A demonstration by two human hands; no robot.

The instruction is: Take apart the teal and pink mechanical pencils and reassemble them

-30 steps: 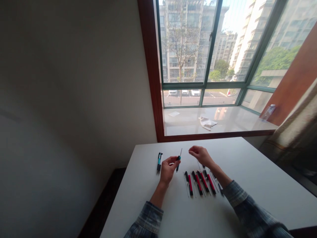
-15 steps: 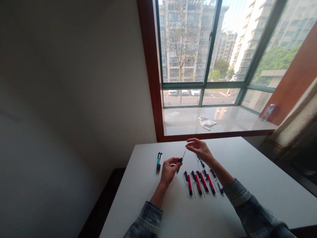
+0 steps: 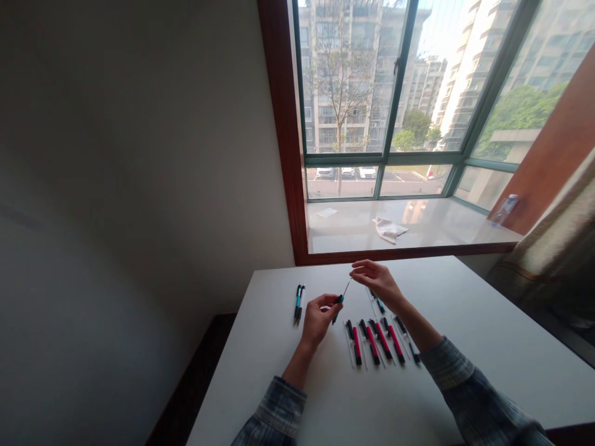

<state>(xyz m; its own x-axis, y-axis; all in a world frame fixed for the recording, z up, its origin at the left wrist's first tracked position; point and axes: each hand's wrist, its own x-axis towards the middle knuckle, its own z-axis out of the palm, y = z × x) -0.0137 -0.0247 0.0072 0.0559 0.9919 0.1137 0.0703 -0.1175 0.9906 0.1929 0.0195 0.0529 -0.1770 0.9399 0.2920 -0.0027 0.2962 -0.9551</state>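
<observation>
My left hand [image 3: 317, 319] is closed around a black and teal pen barrel [image 3: 338, 301], which it holds tilted over the table. From the barrel's upper end a thin pen refill [image 3: 346, 287] sticks out toward my right hand [image 3: 375, 282]. The thumb and index finger of that hand pinch at the refill's far end; the other fingers are stretched out above. Just below the hands, several red and black pen barrels [image 3: 370, 342] lie in a row, with black parts and thin clear refills between them. Partly behind my right wrist lies another teal pen part [image 3: 380, 305].
Two teal and black pens [image 3: 298, 303] lie side by side at the left of the white table [image 3: 260, 371]. More dark pen parts [image 3: 413, 351] lie near my right forearm. On the windowsill are a white cloth [image 3: 389, 230] and a clear bottle [image 3: 504, 210].
Almost nothing differs. Both hands keep the same hold and the pen parts on the table lie as before; the view has shifted very slightly.
</observation>
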